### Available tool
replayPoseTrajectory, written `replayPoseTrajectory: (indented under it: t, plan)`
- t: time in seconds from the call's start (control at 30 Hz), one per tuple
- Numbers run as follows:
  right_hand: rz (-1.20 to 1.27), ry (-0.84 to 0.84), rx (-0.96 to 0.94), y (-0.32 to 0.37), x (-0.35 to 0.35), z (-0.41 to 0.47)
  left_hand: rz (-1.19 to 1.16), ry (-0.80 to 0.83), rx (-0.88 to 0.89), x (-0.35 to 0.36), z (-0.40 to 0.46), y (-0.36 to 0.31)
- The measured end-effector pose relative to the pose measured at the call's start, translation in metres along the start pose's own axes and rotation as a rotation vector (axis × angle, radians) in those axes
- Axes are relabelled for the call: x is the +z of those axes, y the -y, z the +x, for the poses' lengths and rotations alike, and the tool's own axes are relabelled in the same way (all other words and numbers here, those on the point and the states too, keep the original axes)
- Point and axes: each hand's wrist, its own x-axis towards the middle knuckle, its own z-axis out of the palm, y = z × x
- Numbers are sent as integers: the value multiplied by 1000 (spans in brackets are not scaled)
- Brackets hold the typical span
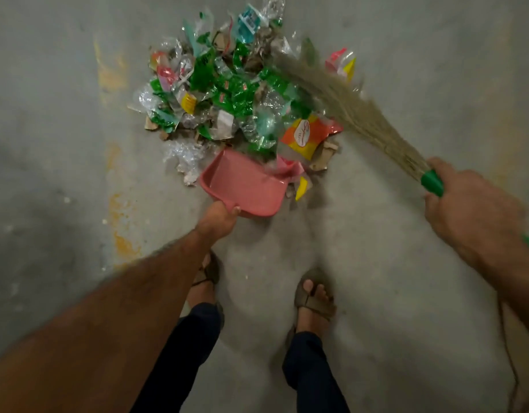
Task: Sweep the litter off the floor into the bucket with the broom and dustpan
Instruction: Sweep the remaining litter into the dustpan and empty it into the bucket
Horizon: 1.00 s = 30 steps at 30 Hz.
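A heap of litter (pixel 233 84), mostly green and clear plastic wrappers with cardboard scraps, lies on the grey concrete floor ahead of me. A pink dustpan (pixel 242 186) rests at the heap's near edge, mouth toward the litter, with a few wrappers at its lip. My left hand (pixel 217 220) grips its handle from behind. My right hand (pixel 466 213) holds the green handle of a grass broom (pixel 361 108). Its bristles reach up and left over the right side of the heap and look blurred. No bucket is in view.
My two sandalled feet (pixel 314 299) stand just behind the dustpan. An orange and yellow packet (pixel 308 135) sits at the heap's near right. The concrete floor (pixel 63 144) carries yellow stains on the left. A thin dark cable (pixel 507 338) runs along the right edge.
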Motion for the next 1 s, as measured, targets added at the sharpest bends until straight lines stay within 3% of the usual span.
replayPoseTrajectory:
  t: [0.17,0.33,0.43,0.6,0.73,1.0]
  plan:
    - [-267,82,-133,-2,14,49,-31,-30,82,-5,42,-23]
    - [-124,139,-193,2,34,8,-45,32,62,3,68,-40]
    - [-18,177,-195,11,44,-32,-60,-23,-11,13,65,-40]
    - [87,273,-130,16,68,-104,-166,-147,-38,21,44,-35]
    - [162,362,-27,12,81,-150,-174,-135,-26,24,16,-27]
    - [221,437,182,4,25,-232,-240,-196,-81,7,-78,-29]
